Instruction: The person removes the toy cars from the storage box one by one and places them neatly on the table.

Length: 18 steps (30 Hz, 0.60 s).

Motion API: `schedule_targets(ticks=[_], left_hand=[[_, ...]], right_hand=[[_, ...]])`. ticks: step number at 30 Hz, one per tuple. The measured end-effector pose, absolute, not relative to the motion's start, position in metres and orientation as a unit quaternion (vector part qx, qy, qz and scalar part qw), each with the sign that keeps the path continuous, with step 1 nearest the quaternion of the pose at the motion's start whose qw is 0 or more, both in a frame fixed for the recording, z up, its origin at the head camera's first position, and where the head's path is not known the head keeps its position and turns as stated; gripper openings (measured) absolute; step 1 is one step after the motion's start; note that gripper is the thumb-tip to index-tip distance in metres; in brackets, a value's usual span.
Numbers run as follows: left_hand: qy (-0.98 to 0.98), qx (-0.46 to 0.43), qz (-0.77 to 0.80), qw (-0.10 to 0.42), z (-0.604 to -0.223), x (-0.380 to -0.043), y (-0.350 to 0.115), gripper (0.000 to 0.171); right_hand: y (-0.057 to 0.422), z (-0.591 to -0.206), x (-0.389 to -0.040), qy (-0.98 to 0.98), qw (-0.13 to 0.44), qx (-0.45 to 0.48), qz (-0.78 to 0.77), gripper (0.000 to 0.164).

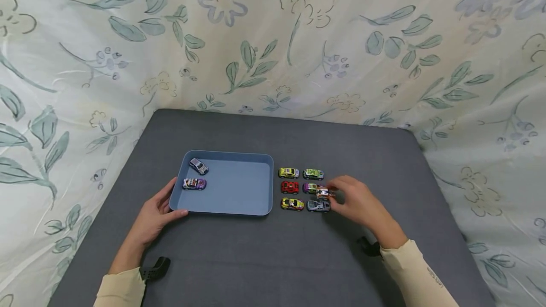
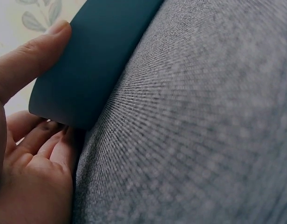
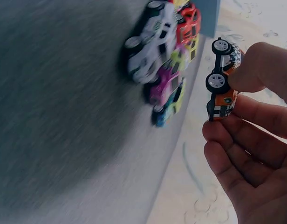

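Note:
In the head view my right hand (image 1: 353,200) pinches an orange-and-white toy car (image 1: 324,193) between thumb and fingers. The right wrist view has this toy car (image 3: 223,79) raised above the cloth, its wheels turned to the camera. Behind it in the head view is a purple-and-green toy car (image 1: 310,187), partly hidden. My left hand (image 1: 151,217) holds the blue tray (image 1: 239,210) at its near left corner, thumb along the front wall and fingers at the left side. Inside the tray, at its left end, are a silver toy car (image 1: 198,166) and a purple-and-white one (image 1: 194,184).
Two columns of toy cars stand right of the tray: a yellow one (image 1: 288,173), a green one (image 1: 313,174), a red one (image 1: 289,187), a yellow-and-black one (image 1: 292,204) and a grey one (image 1: 318,206). Grey cloth (image 1: 256,259) covers the table; a floral curtain (image 1: 273,37) hangs behind.

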<state>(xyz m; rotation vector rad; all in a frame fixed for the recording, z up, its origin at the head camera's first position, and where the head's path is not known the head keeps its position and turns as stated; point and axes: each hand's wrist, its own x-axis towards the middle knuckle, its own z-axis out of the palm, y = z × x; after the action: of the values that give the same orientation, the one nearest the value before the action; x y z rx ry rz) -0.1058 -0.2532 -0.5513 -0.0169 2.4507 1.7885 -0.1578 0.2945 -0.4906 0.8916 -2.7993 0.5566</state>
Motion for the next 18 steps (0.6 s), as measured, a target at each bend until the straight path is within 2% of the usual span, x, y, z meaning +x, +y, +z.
schedule_targets(ticks=[8,18], left_hand=[[0.806,-0.003,0.59,0.051,-0.555,-0.105,-0.253,0.105],[0.807,-0.005,0.589,0.053,-0.556,-0.107,-0.253,0.106]], right_hand=[[0.322,-0.501,-0.149,-0.939,0.082,0.279,0.185,0.032],[0.34,-0.511,-0.141,-0.948,0.064,0.259,0.174,0.03]])
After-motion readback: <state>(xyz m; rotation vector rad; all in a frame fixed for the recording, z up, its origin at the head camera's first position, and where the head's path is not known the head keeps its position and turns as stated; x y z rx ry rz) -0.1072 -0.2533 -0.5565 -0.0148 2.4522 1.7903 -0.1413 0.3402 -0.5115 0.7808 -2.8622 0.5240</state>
